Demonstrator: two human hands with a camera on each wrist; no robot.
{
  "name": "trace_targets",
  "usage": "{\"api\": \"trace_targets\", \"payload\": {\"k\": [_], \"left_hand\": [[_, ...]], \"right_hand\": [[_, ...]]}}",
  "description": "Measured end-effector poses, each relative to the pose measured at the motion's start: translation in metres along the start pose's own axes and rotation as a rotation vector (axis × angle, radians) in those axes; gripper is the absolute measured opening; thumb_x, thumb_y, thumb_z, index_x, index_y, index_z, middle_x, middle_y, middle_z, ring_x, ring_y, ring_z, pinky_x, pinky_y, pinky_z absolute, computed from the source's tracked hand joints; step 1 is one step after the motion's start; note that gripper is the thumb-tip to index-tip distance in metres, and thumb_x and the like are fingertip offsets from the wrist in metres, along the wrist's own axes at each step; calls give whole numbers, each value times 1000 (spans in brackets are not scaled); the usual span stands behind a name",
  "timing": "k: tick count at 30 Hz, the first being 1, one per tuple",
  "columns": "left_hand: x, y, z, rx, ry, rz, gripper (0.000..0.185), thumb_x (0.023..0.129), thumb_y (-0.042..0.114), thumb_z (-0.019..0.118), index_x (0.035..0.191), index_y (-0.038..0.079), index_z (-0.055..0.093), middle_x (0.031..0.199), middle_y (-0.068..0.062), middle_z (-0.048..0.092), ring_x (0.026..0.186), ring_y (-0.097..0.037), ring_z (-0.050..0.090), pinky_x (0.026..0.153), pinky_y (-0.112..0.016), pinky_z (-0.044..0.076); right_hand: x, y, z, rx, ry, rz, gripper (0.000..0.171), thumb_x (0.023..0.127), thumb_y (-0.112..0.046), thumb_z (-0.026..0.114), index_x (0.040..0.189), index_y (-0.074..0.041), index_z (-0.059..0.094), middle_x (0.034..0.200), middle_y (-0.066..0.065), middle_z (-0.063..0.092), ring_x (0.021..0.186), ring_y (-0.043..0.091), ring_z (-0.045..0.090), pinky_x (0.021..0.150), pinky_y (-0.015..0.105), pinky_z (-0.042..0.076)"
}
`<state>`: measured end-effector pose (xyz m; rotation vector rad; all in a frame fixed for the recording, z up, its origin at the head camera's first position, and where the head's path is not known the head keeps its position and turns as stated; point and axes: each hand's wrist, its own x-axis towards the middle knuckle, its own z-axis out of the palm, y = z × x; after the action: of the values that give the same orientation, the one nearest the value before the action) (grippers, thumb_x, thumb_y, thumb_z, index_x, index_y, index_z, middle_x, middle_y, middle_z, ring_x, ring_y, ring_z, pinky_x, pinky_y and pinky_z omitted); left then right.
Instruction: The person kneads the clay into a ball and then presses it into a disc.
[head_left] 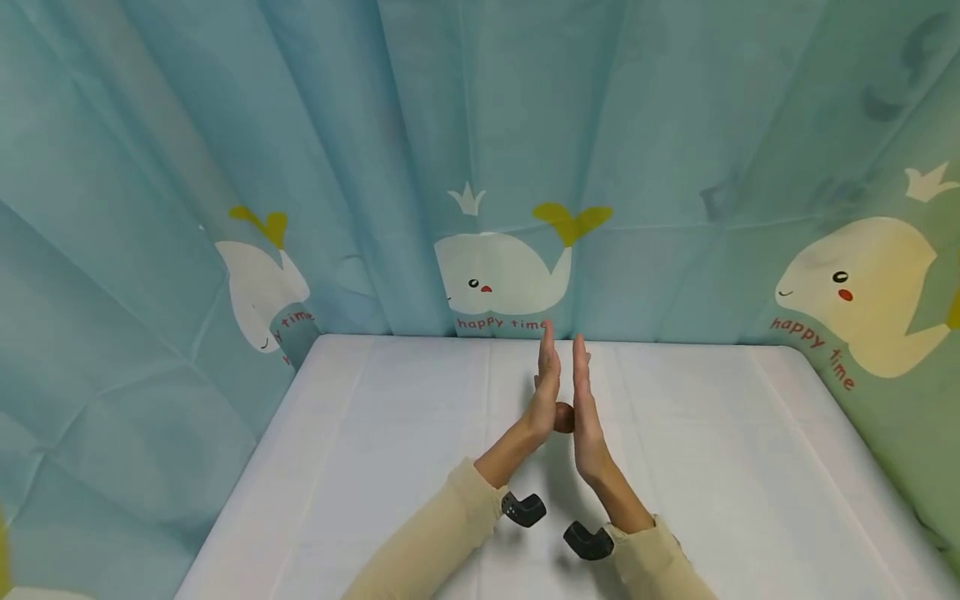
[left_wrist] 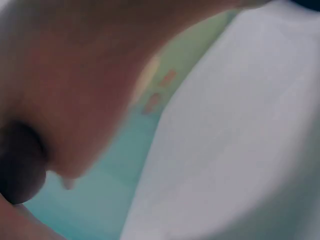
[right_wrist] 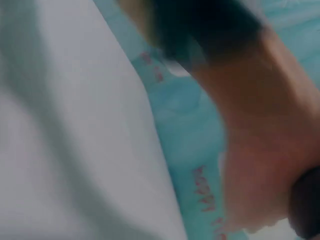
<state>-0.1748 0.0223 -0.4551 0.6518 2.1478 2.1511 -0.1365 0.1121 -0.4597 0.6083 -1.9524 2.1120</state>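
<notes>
Between my two flat palms sits a small round brown ball (head_left: 564,417), held near the heels of the hands above the white table. My left hand (head_left: 545,392) presses it from the left, fingers straight and pointing away from me. From the other side my right hand (head_left: 587,408) presses with straight fingers too, and a gap shows between the two sets of fingertips. The ball looks dark and blurred at the left edge of the left wrist view (left_wrist: 22,167). In the right wrist view the dark ball (right_wrist: 306,202) shows at the lower right edge, against the palm.
A white table (head_left: 390,417) lies under both hands, with their shadows on it. Behind and at the sides hangs a blue-green curtain (head_left: 660,167) printed with whales. Black wrist cameras (head_left: 523,509) are worn at both sleeves.
</notes>
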Motion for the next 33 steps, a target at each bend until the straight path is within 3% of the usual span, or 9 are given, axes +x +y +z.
{"api": "trace_targets", "payload": {"k": [3,6,10,13,17,19,21,25,33], "left_hand": [[-10,-4,7,9,-46,-36,72,106,61,5,166,24,-10,171,1,-14,157,-22,-7,116,-68,-10],[-19,-1,13,-32,-75,-21,67,108,56,7,166,25,-10,171,2,-14,142,-18,31,118,-54,17],[-23,8,15,-102,-85,50,62,111,43,5,165,19,-12,171,0,-15,147,-18,25,118,-46,19],[-20,17,12,-122,-85,91,62,111,42,4,164,16,-14,171,1,-16,155,-16,-14,123,-52,-5],[-7,22,4,-22,-39,92,69,108,55,4,165,19,-11,171,2,-14,156,-19,-14,121,-59,-8],[0,18,1,74,-4,63,74,105,63,2,166,23,-8,172,2,-12,157,-20,-13,119,-63,-8],[3,12,-2,143,19,27,78,102,69,1,167,24,-5,172,1,-8,157,-23,-11,118,-67,-7],[-6,0,3,146,-20,-14,79,102,70,2,167,25,-2,172,1,-6,157,-24,-10,117,-68,-6],[-21,7,13,-78,-55,96,65,111,47,7,166,17,-9,172,2,-10,156,-17,-10,123,-54,-3]], "right_hand": [[10,-5,-10,-37,26,6,57,111,-42,9,166,-31,-2,171,-8,-13,155,14,-18,121,51,-2],[22,-3,-22,-21,39,-2,57,111,-42,9,166,-34,-1,171,-9,-14,155,11,-15,121,40,3],[26,8,-30,29,37,7,55,112,-41,9,165,-33,-2,172,-8,-14,151,-3,-12,121,37,-8],[15,17,-23,72,28,25,56,112,-41,6,166,-28,-5,172,-3,-14,123,-8,44,102,24,36],[-2,20,-5,114,15,9,58,112,-40,4,166,-22,-7,172,3,-13,120,-7,47,82,16,41],[-6,16,2,109,20,-19,58,112,-40,6,166,-21,-6,172,1,-12,152,-1,7,115,20,18],[-6,10,6,85,24,-45,58,112,-40,7,166,-21,-4,172,-1,-10,156,8,-9,123,32,-1],[3,1,-2,40,43,-63,58,112,-38,9,167,-22,-1,172,-5,-8,156,15,-15,121,48,-12],[19,15,-22,52,45,36,58,111,-47,9,166,-30,-2,171,-11,-10,154,6,-14,122,43,-10]]}}
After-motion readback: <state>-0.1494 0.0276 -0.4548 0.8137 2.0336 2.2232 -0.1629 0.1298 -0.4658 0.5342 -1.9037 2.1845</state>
